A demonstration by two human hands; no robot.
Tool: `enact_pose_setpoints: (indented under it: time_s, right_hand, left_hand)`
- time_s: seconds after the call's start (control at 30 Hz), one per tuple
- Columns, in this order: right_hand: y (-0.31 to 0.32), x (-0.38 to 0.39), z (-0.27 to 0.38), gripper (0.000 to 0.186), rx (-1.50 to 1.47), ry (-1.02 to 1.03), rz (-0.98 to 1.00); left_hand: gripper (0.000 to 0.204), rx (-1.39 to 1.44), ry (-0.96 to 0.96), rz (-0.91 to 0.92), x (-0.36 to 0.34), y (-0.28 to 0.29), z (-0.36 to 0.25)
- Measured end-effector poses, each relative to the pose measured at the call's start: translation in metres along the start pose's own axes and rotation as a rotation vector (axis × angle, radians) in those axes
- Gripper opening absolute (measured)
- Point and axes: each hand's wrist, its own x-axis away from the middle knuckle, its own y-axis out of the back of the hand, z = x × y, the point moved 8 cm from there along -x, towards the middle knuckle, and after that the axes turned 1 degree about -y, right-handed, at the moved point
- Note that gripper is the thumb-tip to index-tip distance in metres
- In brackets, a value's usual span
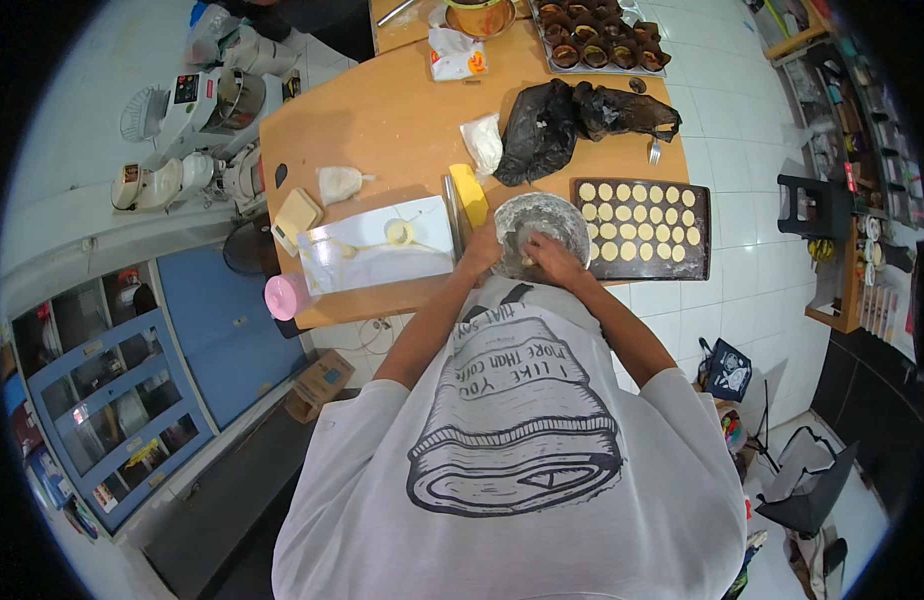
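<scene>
At the table's near edge stands a metal bowl (572, 217), its inside coated with whitish flour or dough residue. My left hand (482, 249) is closed on the bowl's left rim. My right hand (552, 260) reaches inside over the near rim, fingers bent together near the bottom; a small pale bit shows at the fingertips, too small to name. Right of the bowl lies a dark baking tray (637, 272) with rows of flat round dough pieces (624, 212). Left of it, a white board (357, 262) carries a pale yellow round piece (400, 232).
A yellow scraper (469, 194) and a long metal bar (452, 212) lie between board and bowl. Behind are black plastic bags (538, 130), a white bag (482, 143) and a fork (655, 152). A pink container (286, 297) and kitchen scale (298, 217) stand left; filled cupcake wrappers (592, 40) sit far right.
</scene>
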Motion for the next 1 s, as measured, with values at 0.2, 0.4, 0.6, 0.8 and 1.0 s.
enact_pose_setpoints:
  time_s: [0.2,0.4,0.6,0.8,1.0]
  right_hand:
    - [0.037,0.023,0.002,0.04,-0.243,-0.025,-0.322]
    - [0.114,0.055,-0.011,0.028,-0.485,-0.215,-0.869]
    - [0.132,0.043,-0.002,0.031,-0.531,-0.228,-0.71]
    - [0.109,0.035,-0.012,0.024,-1.024,-0.318,-0.678]
    - [0.12,0.033,0.03,0.025,-1.553,-0.359,-0.677]
  left_hand:
    - [0.085,-0.041,0.046,-0.051,0.001,-0.008,0.013]
    - [0.069,0.149,0.062,-0.057,-0.001,0.004,0.032]
    - [0.051,0.052,0.01,-0.179,-0.002,0.011,0.015]
    - [0.042,0.154,0.033,-0.21,0.011,0.038,-0.017]
    - [0.047,1.167,-0.203,-0.114,0.029,0.062,-0.093]
